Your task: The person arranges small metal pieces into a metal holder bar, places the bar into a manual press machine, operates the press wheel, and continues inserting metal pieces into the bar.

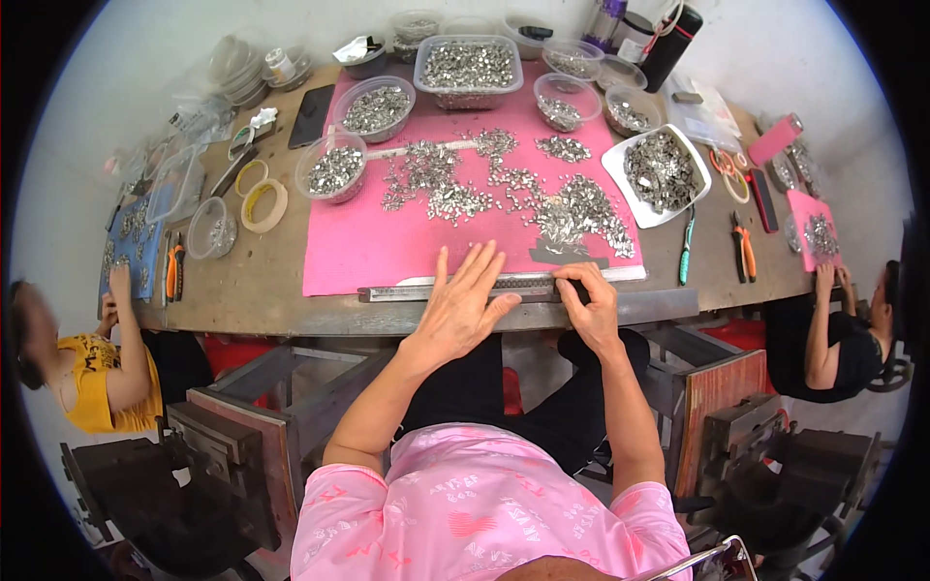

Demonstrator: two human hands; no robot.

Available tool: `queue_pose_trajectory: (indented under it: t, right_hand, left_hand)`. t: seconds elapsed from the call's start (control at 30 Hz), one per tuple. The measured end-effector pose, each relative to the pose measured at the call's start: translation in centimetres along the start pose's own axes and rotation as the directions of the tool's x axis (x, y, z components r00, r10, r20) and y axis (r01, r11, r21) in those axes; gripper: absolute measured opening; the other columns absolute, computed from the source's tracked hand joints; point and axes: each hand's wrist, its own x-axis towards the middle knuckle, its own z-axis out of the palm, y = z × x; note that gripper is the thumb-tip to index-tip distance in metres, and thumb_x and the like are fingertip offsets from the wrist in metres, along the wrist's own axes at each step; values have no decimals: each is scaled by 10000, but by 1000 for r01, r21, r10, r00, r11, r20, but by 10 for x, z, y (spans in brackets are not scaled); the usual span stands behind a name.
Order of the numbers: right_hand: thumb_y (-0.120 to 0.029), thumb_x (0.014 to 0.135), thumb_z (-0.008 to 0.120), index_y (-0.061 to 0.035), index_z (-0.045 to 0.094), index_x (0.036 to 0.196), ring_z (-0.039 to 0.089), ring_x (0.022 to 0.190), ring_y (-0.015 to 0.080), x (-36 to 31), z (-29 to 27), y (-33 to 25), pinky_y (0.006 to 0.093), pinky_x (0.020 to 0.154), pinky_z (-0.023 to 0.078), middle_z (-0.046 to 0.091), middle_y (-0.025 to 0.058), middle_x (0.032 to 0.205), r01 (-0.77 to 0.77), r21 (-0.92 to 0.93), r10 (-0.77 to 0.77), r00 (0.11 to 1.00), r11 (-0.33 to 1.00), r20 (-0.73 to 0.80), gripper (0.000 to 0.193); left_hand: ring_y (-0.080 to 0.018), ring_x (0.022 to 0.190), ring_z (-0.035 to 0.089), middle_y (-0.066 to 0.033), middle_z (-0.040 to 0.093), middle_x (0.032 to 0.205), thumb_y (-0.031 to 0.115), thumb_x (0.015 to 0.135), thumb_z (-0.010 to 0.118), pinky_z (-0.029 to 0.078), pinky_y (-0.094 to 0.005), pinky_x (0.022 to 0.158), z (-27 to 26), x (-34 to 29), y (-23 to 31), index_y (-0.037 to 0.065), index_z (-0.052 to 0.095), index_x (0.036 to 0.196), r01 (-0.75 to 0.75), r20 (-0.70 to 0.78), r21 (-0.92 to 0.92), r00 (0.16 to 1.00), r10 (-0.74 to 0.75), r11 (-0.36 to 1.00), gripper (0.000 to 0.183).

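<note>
My left hand [459,302] lies with its fingers spread and stretched out across a long, narrow metal strip [395,293] at the table's front edge. The strip has a row of small dark marks or slots along it. At its right end, my right hand [591,308] is closed, thumb and fingers pinched together; what is between them is too small or hidden to make out. Just beyond the hands, small silver metal pieces [579,208] lie in loose piles on a pink mat [334,254]. A grey flat piece [562,254] lies by the nearest pile.
A white square dish [704,179] and several plastic tubs [469,92] of metal pieces ring the mat. To the right lie orange-handled pliers [743,250] and a teal-handled tool [686,254]; tape rolls [263,205] are left. Other people sit at the left [107,378] and right [833,339].
</note>
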Motion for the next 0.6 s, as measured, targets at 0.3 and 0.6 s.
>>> queue_pose_trajectory:
  t: [0.3,0.6]
  right_hand:
    - [-33,904,625,-2,639,1243,555,1281,337,65,56,-15,471,1081,397,642,137,1311,395,-242,-313,896,886,315,341]
    - [-97,956,547,26,617,1294,499,1360,350,69,68,-19,554,1171,315,601,162,1396,422,-250,-221,793,872,567,366]
  left_hand:
    - [-406,1521,256,-218,352,1611,409,1087,403,100,-650,1215,-17,33,-67,-50,415,1500,91,-57,209,995,-81,974,617]
    - [-435,1517,245,-181,361,1613,386,1083,416,97,-698,1193,-21,13,-57,-31,440,1494,8,13,96,1000,-9,995,586]
